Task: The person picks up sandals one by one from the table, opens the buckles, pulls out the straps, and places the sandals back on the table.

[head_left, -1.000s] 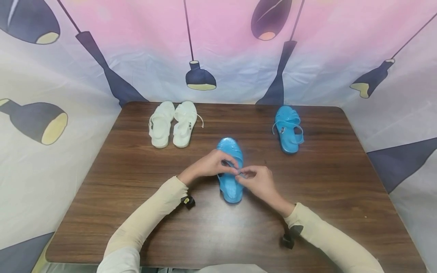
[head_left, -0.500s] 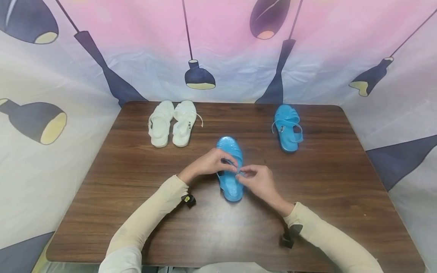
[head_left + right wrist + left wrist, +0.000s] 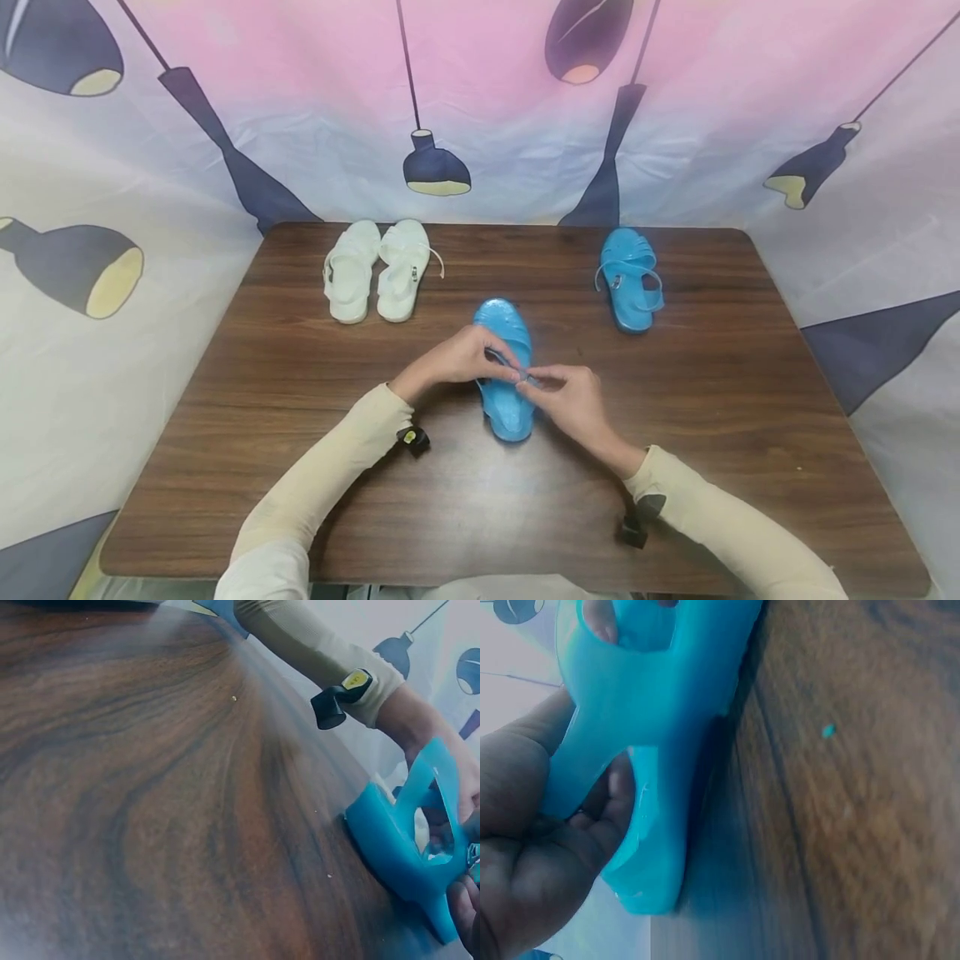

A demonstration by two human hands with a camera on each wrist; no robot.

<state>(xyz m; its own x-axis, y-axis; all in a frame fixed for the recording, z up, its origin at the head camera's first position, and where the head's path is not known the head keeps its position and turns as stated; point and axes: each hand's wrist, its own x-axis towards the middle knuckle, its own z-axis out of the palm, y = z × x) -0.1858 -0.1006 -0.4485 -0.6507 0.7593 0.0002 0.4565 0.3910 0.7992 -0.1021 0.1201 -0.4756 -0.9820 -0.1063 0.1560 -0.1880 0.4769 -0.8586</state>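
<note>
A blue jelly sandal (image 3: 508,415) lies at mid-table in the head view, toe pointing away. From its left side, my left hand (image 3: 468,357) reaches over and pinches the sandal's strap between thumb and fingers. My right hand (image 3: 573,402) is on the other side, pinching the strap close to the left fingertips. A small metal buckle (image 3: 473,853) shows at the right fingertips in the right wrist view. The left wrist view has the sandal's side (image 3: 656,690) up close, with the left hand (image 3: 536,847) reaching around a strap; the pinched strap end is partly hidden by fingers.
A second blue sandal (image 3: 632,283) lies at the back right of the brown wooden table (image 3: 712,400). Two white sandals, a left one (image 3: 350,279) and a right one (image 3: 401,271), lie side by side at the back left. A patterned cloth (image 3: 510,175) hangs behind.
Both hands stay at the sandal's strap; their fingertips have drawn slightly closer together. The view shifts a little, and the other sandals lie unmoved.
</note>
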